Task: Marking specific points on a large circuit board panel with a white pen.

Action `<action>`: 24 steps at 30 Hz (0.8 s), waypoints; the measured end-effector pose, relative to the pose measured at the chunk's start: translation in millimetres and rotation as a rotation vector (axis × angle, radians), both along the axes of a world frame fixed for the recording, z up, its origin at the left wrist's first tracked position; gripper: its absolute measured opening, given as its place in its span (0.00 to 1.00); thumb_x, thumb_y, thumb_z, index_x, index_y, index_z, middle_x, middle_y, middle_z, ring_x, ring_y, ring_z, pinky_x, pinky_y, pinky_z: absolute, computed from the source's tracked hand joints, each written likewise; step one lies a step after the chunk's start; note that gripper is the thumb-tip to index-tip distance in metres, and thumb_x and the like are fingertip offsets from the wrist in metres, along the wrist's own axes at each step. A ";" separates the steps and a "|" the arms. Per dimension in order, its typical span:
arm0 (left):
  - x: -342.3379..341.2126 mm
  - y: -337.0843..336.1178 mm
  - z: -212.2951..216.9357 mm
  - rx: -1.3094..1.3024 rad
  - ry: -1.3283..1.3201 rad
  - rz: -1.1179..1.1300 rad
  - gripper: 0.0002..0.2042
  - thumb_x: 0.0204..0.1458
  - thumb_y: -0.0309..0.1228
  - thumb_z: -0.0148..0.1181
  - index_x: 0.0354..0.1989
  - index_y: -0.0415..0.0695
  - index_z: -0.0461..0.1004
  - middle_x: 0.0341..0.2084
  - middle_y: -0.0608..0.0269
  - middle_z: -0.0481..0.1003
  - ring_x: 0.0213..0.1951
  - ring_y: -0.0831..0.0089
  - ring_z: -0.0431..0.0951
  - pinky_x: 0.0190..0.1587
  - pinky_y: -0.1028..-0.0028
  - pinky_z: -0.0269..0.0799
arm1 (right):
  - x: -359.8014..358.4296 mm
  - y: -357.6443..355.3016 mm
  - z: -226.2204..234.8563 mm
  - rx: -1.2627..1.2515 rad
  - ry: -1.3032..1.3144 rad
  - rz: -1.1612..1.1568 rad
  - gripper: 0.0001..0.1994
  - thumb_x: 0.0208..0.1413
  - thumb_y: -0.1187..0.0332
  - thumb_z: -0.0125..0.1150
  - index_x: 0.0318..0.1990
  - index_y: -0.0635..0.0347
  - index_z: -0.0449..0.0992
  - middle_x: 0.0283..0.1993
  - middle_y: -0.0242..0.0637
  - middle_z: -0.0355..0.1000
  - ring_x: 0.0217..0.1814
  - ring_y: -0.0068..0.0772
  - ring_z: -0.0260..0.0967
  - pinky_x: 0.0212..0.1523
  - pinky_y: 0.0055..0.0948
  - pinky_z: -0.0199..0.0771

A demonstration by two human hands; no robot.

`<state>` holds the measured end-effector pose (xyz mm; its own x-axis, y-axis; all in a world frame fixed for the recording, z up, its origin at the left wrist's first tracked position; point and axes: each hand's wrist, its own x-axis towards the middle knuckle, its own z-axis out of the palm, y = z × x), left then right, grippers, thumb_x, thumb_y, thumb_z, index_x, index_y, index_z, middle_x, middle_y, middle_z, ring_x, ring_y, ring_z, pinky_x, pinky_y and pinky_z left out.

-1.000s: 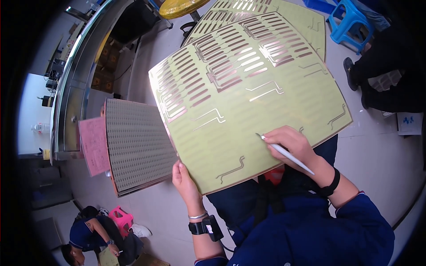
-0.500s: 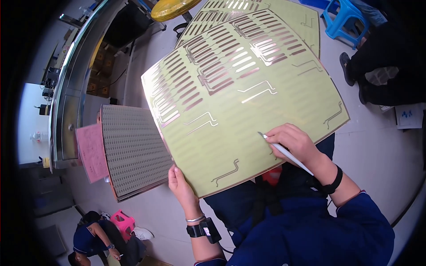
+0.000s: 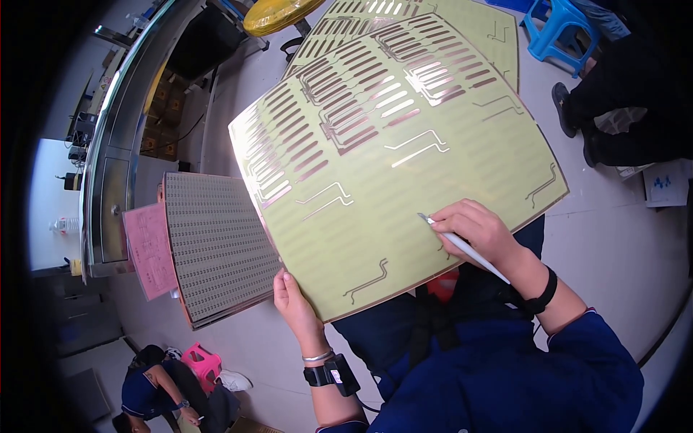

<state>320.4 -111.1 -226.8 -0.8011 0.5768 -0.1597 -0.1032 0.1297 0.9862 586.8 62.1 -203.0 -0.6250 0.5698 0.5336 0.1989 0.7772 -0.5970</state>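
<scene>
A large pale-green circuit board panel [image 3: 361,234] with copper strips and thin bent tracks lies tilted across my lap. My left hand [image 3: 294,303] is closed on its near left edge, thumb on top; the fingers beneath are hidden. In my right hand [image 3: 478,229], a white-handled scalpel [image 3: 482,261] is gripped like a pen. Its small metal blade points left, at the bare green area in the panel's near middle; whether it touches the surface I cannot tell. My right wrist is just above the panel's near edge.
More green panels [image 3: 491,36] lie beyond mine. At left stands a stack of grey patterned boards [image 3: 216,245] with a pink sheet [image 3: 151,249]. Around are a yellow round stool [image 3: 278,16], a blue stool [image 3: 559,36], a person's legs [image 3: 628,108], and another person [image 3: 155,386] by a pink stool [image 3: 202,364].
My hands, the scalpel and the panel hold nearly the same places. The person at lower left has shifted slightly.
</scene>
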 end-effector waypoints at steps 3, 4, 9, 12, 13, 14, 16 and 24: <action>-0.2 0.0 0.1 0.001 -0.005 -0.001 0.11 0.64 0.32 0.44 0.44 0.37 0.69 0.38 0.62 0.75 0.39 0.79 0.73 0.44 0.78 0.69 | -0.3 -0.2 -1.0 -0.002 0.001 -0.006 0.10 0.40 0.80 0.63 0.32 0.60 0.72 0.33 0.36 0.74 0.34 0.37 0.72 0.35 0.29 0.73; -0.1 0.3 0.4 0.002 -0.007 -0.007 0.11 0.64 0.32 0.44 0.44 0.37 0.69 0.38 0.62 0.75 0.39 0.79 0.73 0.45 0.78 0.69 | 0.1 -0.3 -1.1 0.003 0.001 -0.018 0.10 0.40 0.80 0.63 0.32 0.60 0.72 0.34 0.36 0.74 0.34 0.37 0.72 0.36 0.29 0.73; 0.2 0.4 0.7 -0.004 -0.002 -0.004 0.12 0.64 0.32 0.44 0.45 0.35 0.69 0.39 0.62 0.75 0.40 0.78 0.73 0.45 0.78 0.69 | 2.0 0.9 -0.3 -0.012 0.004 0.003 0.10 0.40 0.80 0.63 0.33 0.61 0.72 0.34 0.37 0.74 0.34 0.37 0.72 0.36 0.29 0.73; -0.8 -0.3 -1.6 -0.005 0.003 -0.005 0.13 0.64 0.31 0.43 0.46 0.34 0.69 0.39 0.61 0.74 0.40 0.78 0.73 0.45 0.77 0.69 | 1.9 1.0 -1.5 -0.007 0.010 -0.005 0.10 0.40 0.80 0.63 0.33 0.61 0.72 0.33 0.37 0.74 0.34 0.37 0.72 0.35 0.29 0.73; -1.5 -1.0 -2.5 -0.003 0.008 -0.003 0.13 0.64 0.31 0.43 0.46 0.34 0.69 0.39 0.61 0.74 0.40 0.78 0.73 0.45 0.77 0.69 | 1.1 1.1 -2.6 -0.004 0.021 -0.018 0.10 0.40 0.80 0.63 0.32 0.61 0.72 0.33 0.37 0.74 0.33 0.36 0.72 0.35 0.29 0.73; -1.4 -1.0 -2.1 -0.003 0.009 -0.005 0.13 0.64 0.31 0.43 0.46 0.34 0.69 0.39 0.61 0.74 0.40 0.78 0.73 0.45 0.77 0.69 | 1.8 1.0 -2.1 -0.004 0.022 -0.019 0.10 0.40 0.80 0.63 0.32 0.61 0.72 0.33 0.37 0.74 0.33 0.36 0.72 0.35 0.29 0.73; -0.4 -0.5 -0.6 -0.014 0.019 -0.001 0.13 0.64 0.31 0.43 0.46 0.34 0.69 0.39 0.61 0.74 0.40 0.78 0.73 0.45 0.77 0.69 | 5.3 0.3 0.1 -0.056 0.063 -0.022 0.12 0.37 0.83 0.64 0.33 0.62 0.74 0.35 0.38 0.74 0.34 0.37 0.73 0.35 0.28 0.74; -0.2 -0.6 0.6 0.001 0.004 -0.004 0.11 0.64 0.31 0.43 0.44 0.36 0.69 0.39 0.62 0.74 0.40 0.79 0.73 0.45 0.77 0.69 | 8.7 -0.9 0.2 -0.015 0.023 -0.010 0.11 0.39 0.81 0.62 0.32 0.61 0.71 0.32 0.37 0.74 0.33 0.37 0.72 0.34 0.29 0.73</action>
<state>320.2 -111.7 -226.2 -0.7997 0.5798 -0.1559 -0.0989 0.1290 0.9867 595.5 61.2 -202.8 -0.6072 0.5839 0.5389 0.1929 0.7662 -0.6129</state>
